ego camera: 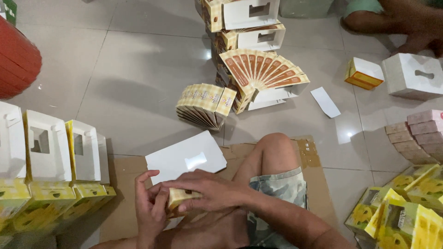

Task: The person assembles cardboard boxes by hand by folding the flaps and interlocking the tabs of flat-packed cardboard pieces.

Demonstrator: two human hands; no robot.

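Both my hands hold a small carton [180, 197] with a yellow check print, its white flap [187, 157] standing open toward the floor ahead. My left hand [148, 210] cups the carton's left side from below. My right hand [207, 189] lies across its top with the fingers pressing down. My bare knee [272, 150] and camouflage shorts [277, 193] sit just right of the hands, over a flat sheet of brown cardboard [124, 184].
Folded yellow-and-white cartons [50, 166] stand in a row at left. A fanned pile of flat carton blanks [251, 69] lies ahead on the tiled floor. More yellow cartons [401, 212] crowd the lower right. Another person's leg [397, 18] rests at top right by a white box [413, 74]. A red tub [16, 57] sits at far left.
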